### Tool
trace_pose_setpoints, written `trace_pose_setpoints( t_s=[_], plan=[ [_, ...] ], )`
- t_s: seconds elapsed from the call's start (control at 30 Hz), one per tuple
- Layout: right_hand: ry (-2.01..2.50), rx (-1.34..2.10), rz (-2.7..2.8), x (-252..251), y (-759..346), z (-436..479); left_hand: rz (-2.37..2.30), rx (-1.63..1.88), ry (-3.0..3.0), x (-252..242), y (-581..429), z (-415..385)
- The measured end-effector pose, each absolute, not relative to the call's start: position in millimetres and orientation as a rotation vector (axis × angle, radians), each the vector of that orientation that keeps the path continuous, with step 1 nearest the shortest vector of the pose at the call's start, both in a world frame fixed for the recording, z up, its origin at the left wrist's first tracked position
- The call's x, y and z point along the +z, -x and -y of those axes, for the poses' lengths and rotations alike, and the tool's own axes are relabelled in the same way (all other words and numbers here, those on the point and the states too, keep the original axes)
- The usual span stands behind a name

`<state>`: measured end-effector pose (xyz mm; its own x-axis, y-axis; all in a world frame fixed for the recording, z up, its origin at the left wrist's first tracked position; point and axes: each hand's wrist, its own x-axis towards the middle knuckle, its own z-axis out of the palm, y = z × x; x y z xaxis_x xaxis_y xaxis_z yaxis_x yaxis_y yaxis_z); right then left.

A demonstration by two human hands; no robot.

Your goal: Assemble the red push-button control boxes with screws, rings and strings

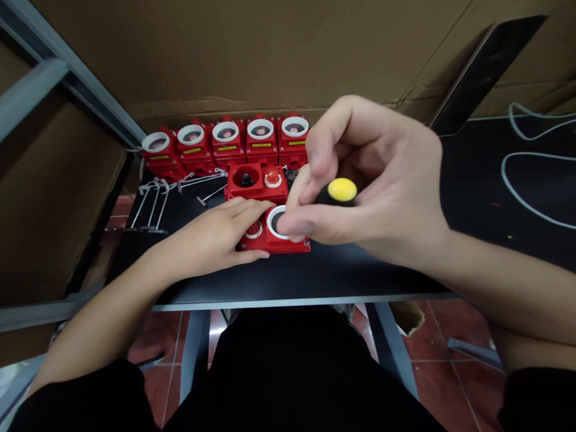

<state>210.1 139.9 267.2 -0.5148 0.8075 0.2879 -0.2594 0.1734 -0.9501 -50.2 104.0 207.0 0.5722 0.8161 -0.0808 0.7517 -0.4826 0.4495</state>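
My left hand (220, 234) grips the left end of a red box (288, 245), its fingers over the top and its thumb along the near side. This box has a white ring (271, 223) around a dark round window and a small red round part (254, 229). Above its right end, my right hand (373, 180) is closed around a screwdriver with a black handle and yellow end cap (342, 189); the fingers hide its shaft and tip. Just behind lies another red box (245, 191), with an open round recess and a red dome (272, 176).
Several red boxes with white rings (225, 144) stand in a row along the cardboard wall (270, 54). T-shaped metal rods (155, 207) with white cords lie at the left. A dark flat panel (490, 72) leans at the right, near a white cable (508, 180).
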Motion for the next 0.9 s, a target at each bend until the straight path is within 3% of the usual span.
trace_pose_setpoints(
  t_s=[0.9],
  plan=[
    [0.365,1.648,1.474,249.0,-202.2,-146.4,-1.222,0.241,-2.434,202.4,56.7,-103.4]
  ],
)
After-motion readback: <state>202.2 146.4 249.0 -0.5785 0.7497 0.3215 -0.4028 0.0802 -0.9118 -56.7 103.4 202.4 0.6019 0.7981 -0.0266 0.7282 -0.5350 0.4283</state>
